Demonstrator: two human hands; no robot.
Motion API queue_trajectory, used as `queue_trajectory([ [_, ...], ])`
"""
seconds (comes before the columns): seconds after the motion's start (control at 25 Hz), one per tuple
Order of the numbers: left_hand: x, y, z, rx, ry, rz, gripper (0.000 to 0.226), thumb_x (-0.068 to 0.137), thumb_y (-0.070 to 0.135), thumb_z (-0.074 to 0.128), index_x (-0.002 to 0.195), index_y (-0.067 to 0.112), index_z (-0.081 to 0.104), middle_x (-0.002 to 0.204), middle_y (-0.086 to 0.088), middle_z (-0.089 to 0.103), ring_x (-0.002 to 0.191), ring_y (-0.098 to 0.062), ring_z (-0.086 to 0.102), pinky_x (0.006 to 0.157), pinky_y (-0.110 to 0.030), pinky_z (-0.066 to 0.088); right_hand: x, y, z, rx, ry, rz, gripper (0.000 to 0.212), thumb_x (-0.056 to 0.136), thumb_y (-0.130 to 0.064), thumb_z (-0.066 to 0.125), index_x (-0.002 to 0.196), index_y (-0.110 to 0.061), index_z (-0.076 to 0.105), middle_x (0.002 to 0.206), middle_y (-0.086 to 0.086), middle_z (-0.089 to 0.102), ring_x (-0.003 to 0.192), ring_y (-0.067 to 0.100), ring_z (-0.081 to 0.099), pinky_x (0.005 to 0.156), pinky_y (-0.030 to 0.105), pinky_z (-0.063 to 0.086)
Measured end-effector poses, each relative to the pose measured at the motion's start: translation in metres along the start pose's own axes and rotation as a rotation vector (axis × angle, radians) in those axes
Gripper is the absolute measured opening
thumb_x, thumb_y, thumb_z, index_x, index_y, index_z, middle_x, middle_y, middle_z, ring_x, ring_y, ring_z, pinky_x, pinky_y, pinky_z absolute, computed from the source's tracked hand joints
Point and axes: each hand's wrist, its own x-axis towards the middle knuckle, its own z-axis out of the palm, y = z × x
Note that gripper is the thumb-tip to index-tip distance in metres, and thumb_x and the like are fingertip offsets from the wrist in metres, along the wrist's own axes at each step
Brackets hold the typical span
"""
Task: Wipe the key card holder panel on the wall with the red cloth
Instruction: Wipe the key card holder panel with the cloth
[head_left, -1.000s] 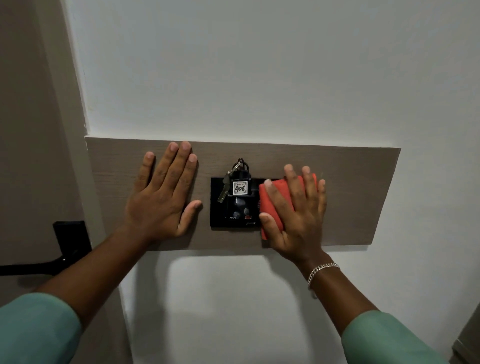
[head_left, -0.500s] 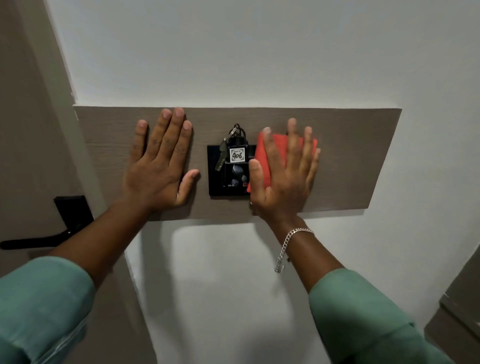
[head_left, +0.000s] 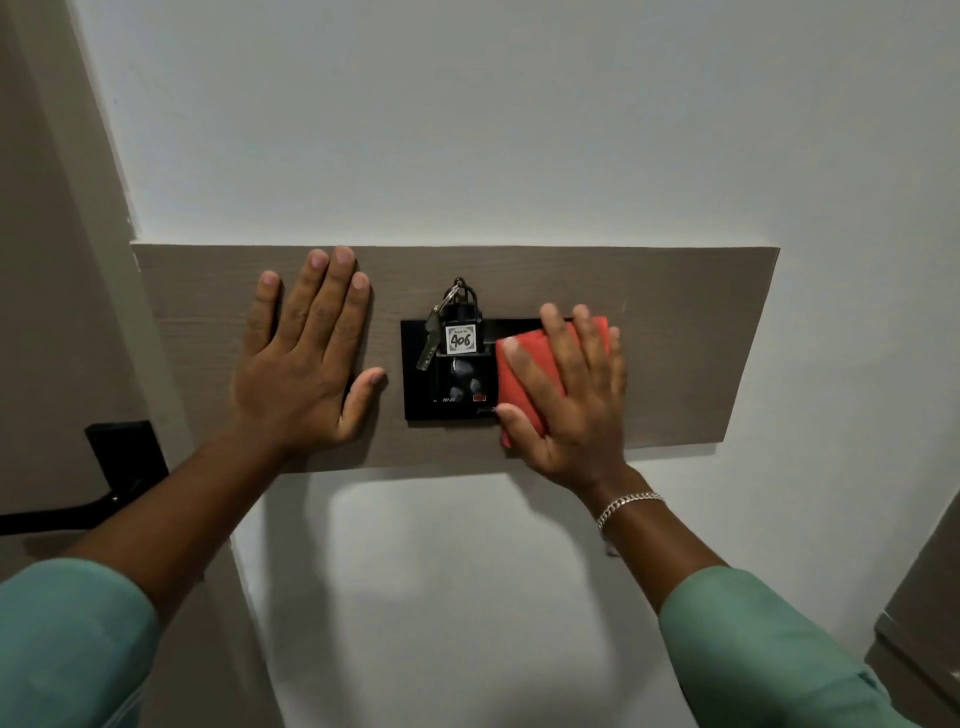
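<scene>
A black key card holder panel (head_left: 415, 374) is fixed on a long wood-grain board (head_left: 685, 343) on the white wall. A key fob tagged 406 (head_left: 461, 340) with a metal key (head_left: 428, 343) sits in its slot. My right hand (head_left: 576, 400) presses a folded red cloth (head_left: 524, 384) flat over the panel's right part, fingers spread. The cloth hides the panel's right edge. My left hand (head_left: 306, 364) lies flat and open on the board, just left of the panel, thumb near its edge.
A door with a black lever handle (head_left: 78, 512) and black plate (head_left: 127, 452) stands at the left. A brown furniture edge (head_left: 930, 613) shows at the lower right. White wall surrounds the board above and below.
My right hand and the red cloth have slid down and slightly right on the panel from their higher spot half a second ago. The left hand stays put on the board.
</scene>
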Motion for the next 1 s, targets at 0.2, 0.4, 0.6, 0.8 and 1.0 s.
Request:
queue_trajectory([
  [0.2, 0.001, 0.001, -0.001, -0.002, -0.008, -0.001, 0.079, 0.095, 0.049, 0.031, 0.156, 0.003, 0.013, 0.164, -0.015, 0.007, 0.154, -0.029, 0.004, 0.124, -0.051, 0.003, 0.025, -0.036, 0.014, -0.014, 0.073, 0.413, 0.054, 0.100, -0.056, 0.036, 0.150, -0.035, 0.039, 0.162, 0.010, 0.033, 0.154, 0.033, 0.021, 0.125, 0.055, 0.014],
  [0.4, 0.001, 0.001, -0.002, -0.003, -0.013, -0.006, 0.078, 0.095, 0.049, 0.031, 0.156, 0.003, 0.014, 0.164, -0.015, 0.007, 0.154, -0.029, 0.005, 0.123, -0.052, 0.006, -0.010, 0.006, -0.003, -0.017, -0.041, -0.029, 0.054, 0.098, -0.054, 0.044, 0.145, -0.029, 0.043, 0.154, 0.016, 0.039, 0.147, 0.039, 0.030, 0.117, 0.069, 0.025],
  [0.6, 0.000, 0.000, 0.002, -0.001, 0.010, -0.001, 0.079, 0.094, 0.048, 0.033, 0.156, 0.003, 0.017, 0.166, -0.014, 0.005, 0.154, -0.030, 0.007, 0.125, -0.050, 0.002, 0.016, -0.041, 0.015, -0.024, 0.071, 0.393, 0.053, 0.100, -0.054, 0.036, 0.149, -0.033, 0.041, 0.162, 0.011, 0.032, 0.154, 0.034, 0.019, 0.122, 0.063, 0.016],
  [0.8, 0.000, 0.000, 0.000, 0.003, 0.009, -0.010, 0.079, 0.093, 0.048, 0.034, 0.156, 0.002, 0.017, 0.166, -0.014, 0.005, 0.154, -0.031, 0.008, 0.125, -0.050, 0.001, -0.009, -0.007, 0.005, -0.028, 0.009, 0.052, 0.048, 0.100, -0.049, 0.045, 0.143, -0.028, 0.046, 0.154, 0.015, 0.039, 0.146, 0.041, 0.031, 0.115, 0.073, 0.024],
  [1.0, 0.001, 0.001, -0.002, -0.001, -0.007, -0.001, 0.079, 0.094, 0.049, 0.033, 0.156, 0.004, 0.016, 0.165, -0.014, 0.006, 0.154, -0.028, 0.004, 0.124, -0.050, 0.003, -0.018, 0.002, -0.001, -0.009, -0.022, 0.100, 0.045, 0.104, -0.041, 0.043, 0.146, -0.024, 0.042, 0.155, 0.017, 0.039, 0.147, 0.040, 0.030, 0.117, 0.069, 0.024],
])
